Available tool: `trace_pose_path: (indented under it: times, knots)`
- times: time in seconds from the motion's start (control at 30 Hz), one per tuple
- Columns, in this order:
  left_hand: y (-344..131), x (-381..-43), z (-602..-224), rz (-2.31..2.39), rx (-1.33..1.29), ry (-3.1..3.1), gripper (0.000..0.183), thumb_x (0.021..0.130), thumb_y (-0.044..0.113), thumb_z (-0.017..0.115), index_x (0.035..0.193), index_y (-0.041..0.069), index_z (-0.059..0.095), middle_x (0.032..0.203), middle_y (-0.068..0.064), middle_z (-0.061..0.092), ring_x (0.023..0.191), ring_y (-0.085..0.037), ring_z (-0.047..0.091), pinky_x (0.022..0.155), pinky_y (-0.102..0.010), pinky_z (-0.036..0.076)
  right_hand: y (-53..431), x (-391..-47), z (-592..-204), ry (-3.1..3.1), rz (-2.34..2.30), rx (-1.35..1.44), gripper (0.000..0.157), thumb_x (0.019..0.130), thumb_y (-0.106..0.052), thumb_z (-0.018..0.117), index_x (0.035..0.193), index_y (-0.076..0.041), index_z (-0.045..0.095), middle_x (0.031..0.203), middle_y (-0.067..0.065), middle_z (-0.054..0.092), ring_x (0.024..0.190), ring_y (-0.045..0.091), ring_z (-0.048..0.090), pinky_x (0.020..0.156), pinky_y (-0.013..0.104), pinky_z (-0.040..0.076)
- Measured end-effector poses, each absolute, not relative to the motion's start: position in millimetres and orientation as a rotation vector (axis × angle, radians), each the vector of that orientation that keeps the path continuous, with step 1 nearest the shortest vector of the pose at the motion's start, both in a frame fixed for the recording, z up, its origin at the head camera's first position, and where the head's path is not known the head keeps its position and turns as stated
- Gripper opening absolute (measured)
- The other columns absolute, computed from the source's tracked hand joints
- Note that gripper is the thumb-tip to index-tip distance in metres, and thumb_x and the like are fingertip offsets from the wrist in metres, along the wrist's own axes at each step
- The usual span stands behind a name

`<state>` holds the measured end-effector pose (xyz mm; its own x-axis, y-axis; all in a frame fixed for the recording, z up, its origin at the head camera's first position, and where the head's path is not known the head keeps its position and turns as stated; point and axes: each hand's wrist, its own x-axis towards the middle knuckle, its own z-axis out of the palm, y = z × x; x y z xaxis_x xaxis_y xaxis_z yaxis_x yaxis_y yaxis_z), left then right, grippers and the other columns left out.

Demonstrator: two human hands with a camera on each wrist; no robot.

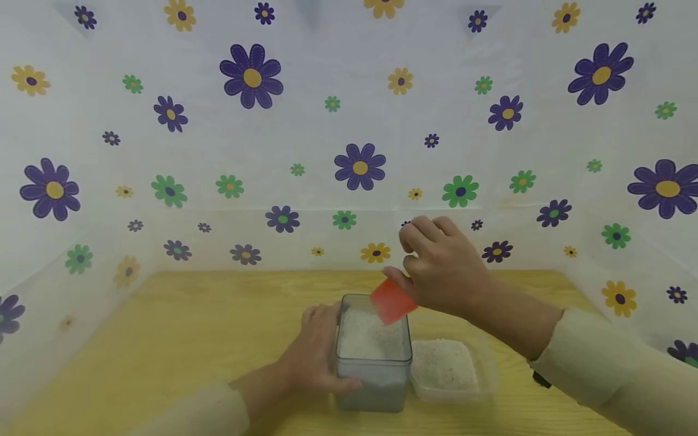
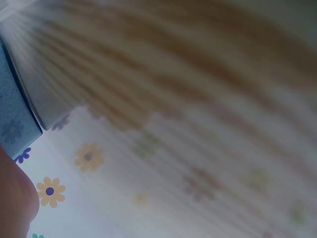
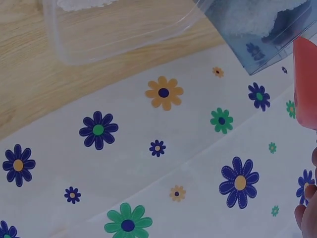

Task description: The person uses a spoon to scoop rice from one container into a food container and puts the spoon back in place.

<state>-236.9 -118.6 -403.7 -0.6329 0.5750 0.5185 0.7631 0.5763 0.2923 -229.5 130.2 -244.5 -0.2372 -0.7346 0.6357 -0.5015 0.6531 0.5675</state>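
My right hand [image 1: 444, 266] pinches a red scoop [image 1: 392, 301] tilted over the open top of a clear blue-grey container [image 1: 373, 384]. White grains [image 1: 368, 336], like rice, fill much of it. In the right wrist view, the scoop [image 3: 306, 82] and a few fingertips [image 3: 309, 210] appear at the right edge. My left hand [image 1: 313, 351] grips the container's left side, thumb across its front; its other fingers are partly hidden. The left wrist view catches part of that hand [image 2: 17, 198] beside the bluish container wall [image 2: 17, 99].
A shallow clear tub [image 1: 485, 369] of white grains [image 1: 444, 363] stands just right of the container. Both sit on a wood-grain table [image 1: 191, 339]. Flower-patterned white sheeting [image 1: 305, 133] encloses the back and sides. Something small and black [image 1: 541, 379] shows beneath the right sleeve.
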Motion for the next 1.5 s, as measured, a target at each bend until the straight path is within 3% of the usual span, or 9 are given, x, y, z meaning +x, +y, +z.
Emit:
trace_pose_path:
  times: [0.27,0.33,0.5,0.57,0.73,1.13,1.3,1.5]
  knots:
    - [-117.1,-236.9,-405.9,-0.701,-1.115,-2.404,0.108,0.061,0.079,0.058,0.141,0.011,0.029,0.121,0.007,0.048,0.105,-0.01,0.042,0.093,-0.04,0.024,103.7,-226.0,-265.2,-2.011,-0.366,1.075,0.041,0.088,-0.043,0.056,0.061,-0.015,0.07,0.09,0.004,0.06,0.087,0.022,0.052,0.075,0.036,0.044]
    - [-117.2,-236.2,-406.0,-0.698,-1.115,-2.42,0.107,0.062,0.079,0.057,0.141,0.014,0.028,0.121,0.008,0.048,0.105,-0.009,0.042,0.092,-0.039,0.024,97.5,-225.0,-273.4,-2.06,-0.385,1.088,0.034,0.088,-0.039,0.056,0.065,-0.019,0.07,0.092,0.004,0.058,0.087,0.022,0.05,0.076,0.036,0.042]
    - [-117.0,-233.3,-403.8,-0.716,-1.088,-2.468,0.108,0.063,0.079,0.057,0.142,0.012,0.027,0.12,0.007,0.048,0.106,-0.009,0.04,0.094,-0.039,0.023,84.6,-221.8,-296.2,-2.34,-0.368,1.038,0.039,0.09,-0.043,0.051,0.07,-0.016,0.07,0.092,0.0,0.048,0.088,0.02,0.041,0.073,0.033,0.037]
    - [-116.6,-232.4,-403.8,-0.708,-1.075,-2.486,0.11,0.063,0.08,0.056,0.143,0.01,0.026,0.119,0.005,0.048,0.106,-0.009,0.04,0.096,-0.04,0.022,82.7,-221.3,-303.0,-2.46,-0.316,0.97,0.047,0.09,-0.049,0.049,0.063,-0.014,0.067,0.092,-0.002,0.045,0.089,0.019,0.038,0.072,0.032,0.036]
    - [-116.5,-232.1,-403.6,-0.683,-1.082,-2.476,0.112,0.063,0.08,0.057,0.143,0.008,0.026,0.12,0.003,0.049,0.105,-0.011,0.04,0.097,-0.04,0.023,84.2,-222.4,-309.5,-2.559,-0.186,0.873,0.048,0.088,-0.051,0.053,0.054,-0.017,0.062,0.091,-0.005,0.041,0.088,0.016,0.035,0.072,0.03,0.033]
    - [-116.3,-234.1,-397.6,-0.695,-1.116,-2.421,0.109,0.062,0.078,0.06,0.139,0.007,0.031,0.121,0.005,0.049,0.108,-0.012,0.043,0.094,-0.042,0.024,88.0,-219.3,-306.7,-2.611,-0.037,0.619,0.051,0.087,-0.049,0.053,0.049,-0.016,0.064,0.097,-0.002,0.045,0.091,0.018,0.037,0.072,0.031,0.035]
    - [-116.2,-235.6,-397.4,-0.708,-1.109,-2.428,0.107,0.061,0.077,0.061,0.139,0.011,0.03,0.12,0.007,0.049,0.107,-0.01,0.042,0.094,-0.042,0.025,91.6,-216.6,-306.3,-2.61,0.01,0.538,0.052,0.087,-0.049,0.051,0.05,-0.016,0.066,0.095,-0.002,0.045,0.087,0.016,0.037,0.07,0.03,0.034]
    - [-116.7,-237.0,-400.4,-0.683,-1.105,-2.422,0.109,0.061,0.079,0.06,0.14,0.009,0.03,0.12,0.006,0.05,0.106,-0.01,0.043,0.092,-0.041,0.025,95.5,-214.8,-308.2,-2.656,0.111,0.466,0.053,0.086,-0.052,0.052,0.049,-0.017,0.064,0.09,-0.004,0.045,0.084,0.015,0.037,0.066,0.029,0.034]
